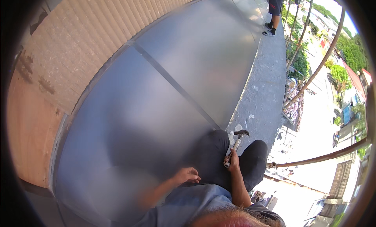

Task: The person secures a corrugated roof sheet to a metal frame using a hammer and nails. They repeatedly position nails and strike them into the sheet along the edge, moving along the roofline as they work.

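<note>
A claw hammer [236, 142] with a dark head and a worn, pale handle is gripped in my right hand [232, 161]. It points up and away between my bent knees, over the concrete ledge, its head clear of the surface. My left hand [188, 175] hovers by my lap at the near side, fingers loosely bent and nothing visible in them. Beneath and to the left stretches a smooth, shiny metal sheet [196, 54], crossed by a narrow seam strip [176, 86].
Corrugated tan sheeting [82, 35] and a plywood panel [33, 129] border the left. A grey concrete ledge [266, 74] runs along the right, with a drop beyond it. Curved poles [323, 62] rise outside the ledge. Another person's legs [275, 21] stand at the far end.
</note>
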